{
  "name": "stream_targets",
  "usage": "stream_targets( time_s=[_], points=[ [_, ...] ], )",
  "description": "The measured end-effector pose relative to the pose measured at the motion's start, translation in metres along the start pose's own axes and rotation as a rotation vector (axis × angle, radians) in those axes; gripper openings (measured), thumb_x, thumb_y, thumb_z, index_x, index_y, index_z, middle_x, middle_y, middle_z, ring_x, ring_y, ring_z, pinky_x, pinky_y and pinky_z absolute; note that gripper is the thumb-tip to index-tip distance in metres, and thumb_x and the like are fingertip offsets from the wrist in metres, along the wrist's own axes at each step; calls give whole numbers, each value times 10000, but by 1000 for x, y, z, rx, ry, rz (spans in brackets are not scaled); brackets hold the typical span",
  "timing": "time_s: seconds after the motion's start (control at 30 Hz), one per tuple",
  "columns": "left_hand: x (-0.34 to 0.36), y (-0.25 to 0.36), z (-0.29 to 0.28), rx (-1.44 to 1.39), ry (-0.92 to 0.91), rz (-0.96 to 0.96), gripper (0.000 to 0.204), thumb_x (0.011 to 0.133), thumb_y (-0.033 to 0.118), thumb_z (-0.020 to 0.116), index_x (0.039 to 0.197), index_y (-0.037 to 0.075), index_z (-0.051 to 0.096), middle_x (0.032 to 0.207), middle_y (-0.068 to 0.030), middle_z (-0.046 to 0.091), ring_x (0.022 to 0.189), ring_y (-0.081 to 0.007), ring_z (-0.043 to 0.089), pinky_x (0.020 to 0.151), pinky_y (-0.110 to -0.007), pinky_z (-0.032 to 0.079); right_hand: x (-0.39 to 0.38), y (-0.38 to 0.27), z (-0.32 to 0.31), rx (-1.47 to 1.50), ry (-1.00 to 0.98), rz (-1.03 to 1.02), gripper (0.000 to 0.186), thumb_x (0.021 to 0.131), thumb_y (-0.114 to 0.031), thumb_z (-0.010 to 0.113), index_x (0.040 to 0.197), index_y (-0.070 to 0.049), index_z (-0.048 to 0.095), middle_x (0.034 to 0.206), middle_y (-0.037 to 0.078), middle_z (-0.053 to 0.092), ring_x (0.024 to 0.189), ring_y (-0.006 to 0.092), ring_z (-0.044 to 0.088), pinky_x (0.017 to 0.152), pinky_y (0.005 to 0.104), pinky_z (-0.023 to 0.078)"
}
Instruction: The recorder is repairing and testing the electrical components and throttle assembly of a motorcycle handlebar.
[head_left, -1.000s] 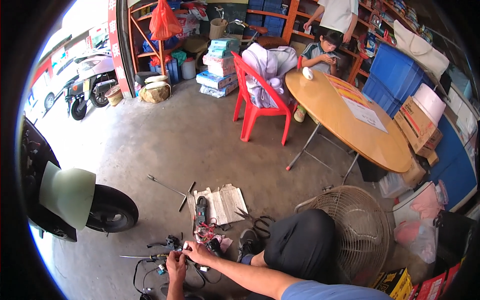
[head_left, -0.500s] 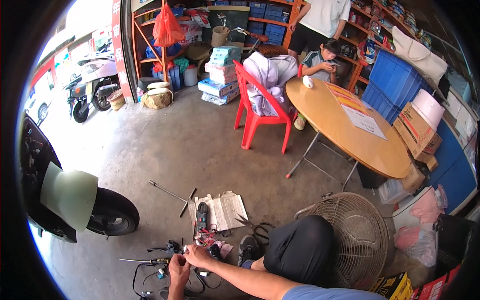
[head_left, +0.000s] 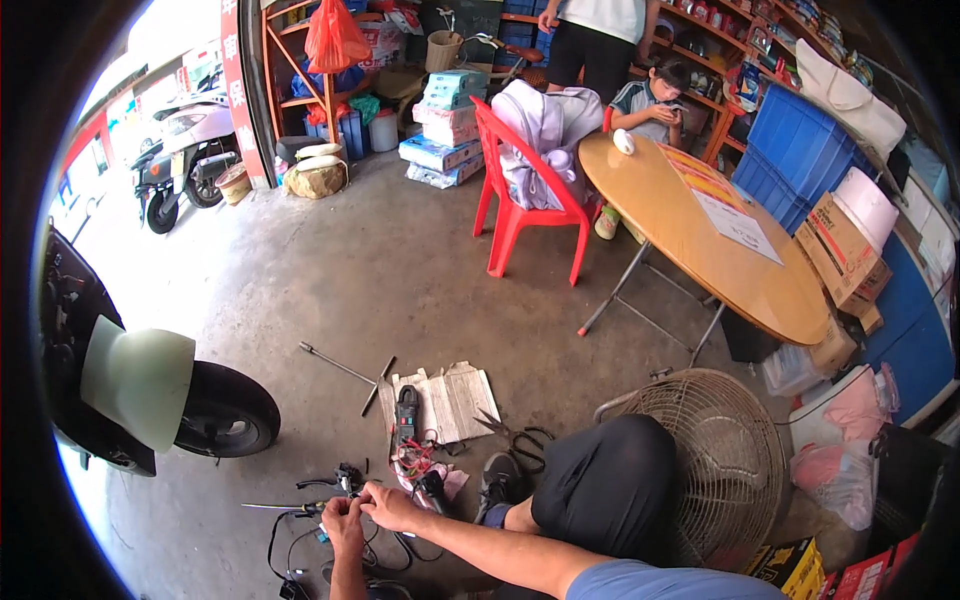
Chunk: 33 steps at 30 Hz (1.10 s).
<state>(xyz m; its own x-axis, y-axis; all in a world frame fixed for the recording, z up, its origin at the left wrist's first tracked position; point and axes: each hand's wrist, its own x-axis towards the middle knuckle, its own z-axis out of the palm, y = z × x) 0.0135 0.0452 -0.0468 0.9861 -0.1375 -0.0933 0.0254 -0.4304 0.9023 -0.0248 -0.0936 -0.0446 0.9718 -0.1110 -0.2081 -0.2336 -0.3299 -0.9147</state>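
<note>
A person in a blue short-sleeved top works low over a concrete floor (head_left: 330, 290), seen from the head camera. The left hand (head_left: 344, 530) and right hand (head_left: 393, 508) meet near the floor's lower edge, their fingers curled inward, tip toward tip; whether they are pressed together on something cannot be told at this size. Just beyond them on the floor sits a brake-lever assembly (head_left: 347, 478), below and left of a cardboard sheet (head_left: 463, 400), with black cables (head_left: 273, 545) trailing around the left hand. A screwdriver (head_left: 300, 508) lies just left of the hands.

A clamp meter (head_left: 407, 412) rests along the cardboard's left edge, red leads (head_left: 415, 468) bunched below it. A T-handle wrench (head_left: 340, 364) lies off the sheet's upper left corner, while scissors (head_left: 530, 447) point their blades toward its right edge. A wire-caged fan (head_left: 715, 470) stands at the person's right knee; at far left is a vehicle's black front wheel (head_left: 240, 408) beneath a pale green fender (head_left: 140, 385).

Behind, a seated person (head_left: 640, 105) holds a phone near the far edge of a wooden table (head_left: 690, 255), beside a red plastic chair (head_left: 508, 245).
</note>
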Motion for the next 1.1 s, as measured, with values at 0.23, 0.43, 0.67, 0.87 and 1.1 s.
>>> stream_targets(
  time_s=[0.23, 0.43, 0.67, 0.87, 1.1],
  points=[
    [4, -6, -3, -43, 49, -69, 156, 794, 91, 697, 748, -31, 611, 649, -11, 596, 597, -79, 514, 550, -250, 428, -1, -1, 6, -47, -19, 6, 261, 868, -243, 615, 999, -27, 553, 862, 190, 666, 836, 368, 651, 709, 458, 488],
    [1, -3, -2, 60, 32, -33, 155, 805, 101, 682, 787, -45, 633, 671, -22, 626, 610, -80, 537, 568, -258, 447, -4, 0, 6, -253, 7, -33, 234, 881, -256, 596, 967, -43, 551, 835, 191, 667, 829, 389, 649, 701, 506, 470],
    [-10, 19, -1, 154, 75, 7, 155, 822, 116, 656, 819, -37, 629, 668, -78, 634, 607, -120, 561, 592, -290, 467, -6, -2, 5, -280, 43, -100, 223, 893, -256, 573, 977, -51, 550, 834, 191, 666, 816, 392, 648, 718, 517, 469],
    [-10, 27, 0, 169, 77, 61, 163, 824, 124, 654, 820, -35, 619, 663, -80, 630, 602, -123, 558, 593, -293, 466, -7, -3, 0, -190, 56, -97, 225, 878, -232, 577, 1001, -45, 564, 861, 191, 669, 847, 388, 648, 736, 487, 483],
    [-12, 31, -1, 120, 29, -32, 157, 810, 116, 662, 800, -32, 611, 651, -81, 624, 588, -130, 556, 581, -290, 460, -3, 4, 2, -174, 3, -69, 249, 864, -207, 558, 1051, -47, 598, 930, 210, 666, 908, 384, 642, 771, 475, 493]
  ],
)
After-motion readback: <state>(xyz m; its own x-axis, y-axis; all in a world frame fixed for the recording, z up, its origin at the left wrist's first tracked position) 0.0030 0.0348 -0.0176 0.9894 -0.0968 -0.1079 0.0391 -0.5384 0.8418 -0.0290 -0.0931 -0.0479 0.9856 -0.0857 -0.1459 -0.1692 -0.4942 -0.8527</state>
